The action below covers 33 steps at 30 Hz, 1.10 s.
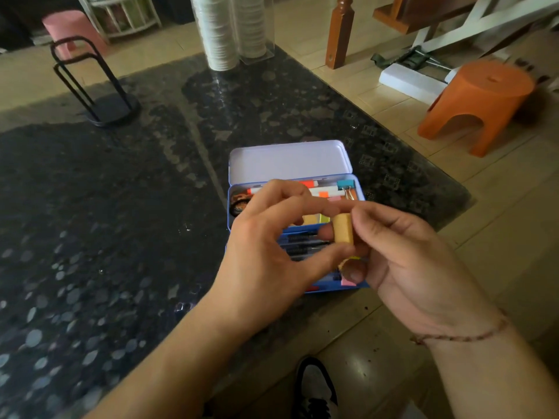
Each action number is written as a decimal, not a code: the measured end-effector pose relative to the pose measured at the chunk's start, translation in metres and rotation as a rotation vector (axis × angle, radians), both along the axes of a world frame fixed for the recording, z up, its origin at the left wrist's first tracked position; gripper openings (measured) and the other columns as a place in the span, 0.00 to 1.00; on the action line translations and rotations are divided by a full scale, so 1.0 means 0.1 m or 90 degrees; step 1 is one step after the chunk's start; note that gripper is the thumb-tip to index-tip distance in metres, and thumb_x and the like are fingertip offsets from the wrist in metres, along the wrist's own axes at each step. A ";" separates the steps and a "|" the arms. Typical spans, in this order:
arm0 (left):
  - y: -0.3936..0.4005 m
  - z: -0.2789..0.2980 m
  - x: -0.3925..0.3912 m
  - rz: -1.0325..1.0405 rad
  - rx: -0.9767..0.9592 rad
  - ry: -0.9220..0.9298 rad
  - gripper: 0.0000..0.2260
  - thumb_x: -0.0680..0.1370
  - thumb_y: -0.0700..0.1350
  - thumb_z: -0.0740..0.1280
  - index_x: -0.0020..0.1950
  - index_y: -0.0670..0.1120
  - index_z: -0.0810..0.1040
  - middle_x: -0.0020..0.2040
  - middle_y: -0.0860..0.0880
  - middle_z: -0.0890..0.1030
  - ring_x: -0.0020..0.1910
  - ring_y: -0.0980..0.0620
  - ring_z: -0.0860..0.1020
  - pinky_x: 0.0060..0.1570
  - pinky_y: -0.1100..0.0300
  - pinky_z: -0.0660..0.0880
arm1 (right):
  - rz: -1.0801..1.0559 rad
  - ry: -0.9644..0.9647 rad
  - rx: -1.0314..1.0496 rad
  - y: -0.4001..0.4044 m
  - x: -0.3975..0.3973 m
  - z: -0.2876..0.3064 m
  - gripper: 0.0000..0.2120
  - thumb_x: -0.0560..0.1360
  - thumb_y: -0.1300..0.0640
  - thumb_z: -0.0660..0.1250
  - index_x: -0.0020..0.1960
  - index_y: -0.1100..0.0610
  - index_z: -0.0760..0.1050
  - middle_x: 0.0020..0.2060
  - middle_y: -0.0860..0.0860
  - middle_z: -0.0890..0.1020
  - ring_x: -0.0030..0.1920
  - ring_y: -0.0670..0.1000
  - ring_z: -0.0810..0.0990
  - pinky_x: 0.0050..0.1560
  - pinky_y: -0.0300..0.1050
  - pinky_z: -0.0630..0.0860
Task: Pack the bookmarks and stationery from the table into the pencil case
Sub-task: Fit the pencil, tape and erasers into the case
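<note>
A blue tin pencil case [233, 204] lies open near the table's right corner, its pale lid [287, 160] tipped back. Inside I see orange-capped markers [311, 185], a teal binder clip [346, 186], sticky notes [316, 219] and dark pens [302, 244] in a lower tray. Both hands hover just above the case. A small tan, eraser-like block [343, 228] is pinched between my left hand [266, 252] and my right hand [402, 258]. A yellow strip pokes out under my right thumb. The hands hide much of the case.
The dark speckled table [121, 222] carries a black wire stand [96, 92] at the far left and a stack of white cups [217, 34] at the back. An orange stool [481, 101] stands on the tiled floor to the right. My shoe [317, 388] shows below the table edge.
</note>
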<state>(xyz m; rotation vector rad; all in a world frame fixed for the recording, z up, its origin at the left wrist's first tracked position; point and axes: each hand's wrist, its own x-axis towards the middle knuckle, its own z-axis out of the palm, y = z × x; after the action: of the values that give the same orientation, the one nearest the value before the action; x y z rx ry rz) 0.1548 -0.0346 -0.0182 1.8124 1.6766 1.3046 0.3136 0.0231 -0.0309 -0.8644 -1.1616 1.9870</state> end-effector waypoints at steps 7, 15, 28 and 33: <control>0.10 -0.21 -0.22 0.095 -0.035 0.059 0.14 0.72 0.53 0.71 0.56 0.51 0.80 0.57 0.54 0.75 0.60 0.55 0.74 0.59 0.59 0.73 | -0.082 -0.288 0.141 0.15 0.27 -0.06 0.09 0.68 0.67 0.71 0.40 0.54 0.83 0.33 0.53 0.84 0.30 0.47 0.78 0.28 0.38 0.75; 0.16 -0.62 -0.72 0.365 -0.267 0.020 0.19 0.75 0.50 0.68 0.65 0.51 0.72 0.62 0.49 0.74 0.62 0.45 0.70 0.57 0.53 0.69 | -0.040 -0.629 0.186 0.22 0.37 -0.33 0.09 0.69 0.64 0.75 0.36 0.52 0.80 0.26 0.45 0.83 0.24 0.45 0.81 0.22 0.36 0.70; 0.08 -0.58 -0.79 0.331 -0.335 0.070 0.09 0.76 0.50 0.66 0.55 0.50 0.74 0.50 0.52 0.78 0.51 0.52 0.76 0.47 0.60 0.71 | -0.045 -0.738 0.236 0.23 0.30 -0.35 0.09 0.69 0.57 0.75 0.39 0.49 0.75 0.29 0.49 0.83 0.28 0.47 0.82 0.27 0.43 0.76; -0.12 -0.27 -0.86 0.143 -0.697 0.329 0.21 0.76 0.63 0.60 0.37 0.48 0.77 0.35 0.49 0.80 0.38 0.50 0.80 0.44 0.55 0.78 | -0.025 -0.756 0.219 0.22 0.30 -0.36 0.07 0.72 0.58 0.73 0.38 0.51 0.77 0.27 0.50 0.83 0.25 0.46 0.82 0.29 0.46 0.79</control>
<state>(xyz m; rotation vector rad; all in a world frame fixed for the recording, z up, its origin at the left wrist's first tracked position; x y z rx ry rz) 0.0690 -0.0462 -0.0455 1.2927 2.2230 -0.1729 0.3433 0.0452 -0.0667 -1.9240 -1.9779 1.0632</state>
